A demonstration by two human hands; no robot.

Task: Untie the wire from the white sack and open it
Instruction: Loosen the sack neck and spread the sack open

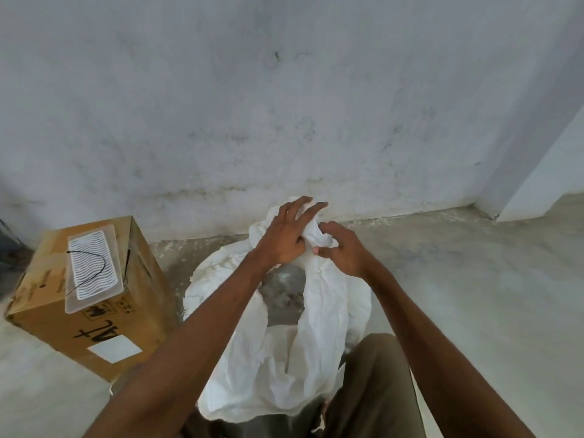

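The white sack [319,327] stands on the floor in front of me, its mouth partly parted with dark contents [284,289] showing inside. My left hand [284,238] pinches the sack's far rim with thumb and palm while its fingers stretch out. My right hand [343,248] grips a bunched fold of the same rim just beside it. A thin black wire [90,270] lies curved on a clear lid atop the cardboard box, apart from the sack.
A brown cardboard box [104,330] stands to the left with a clear plastic lid [93,267] on top. A stained grey wall [284,105] rises behind the sack. My knee [376,384] in brown trousers is at the sack's right.
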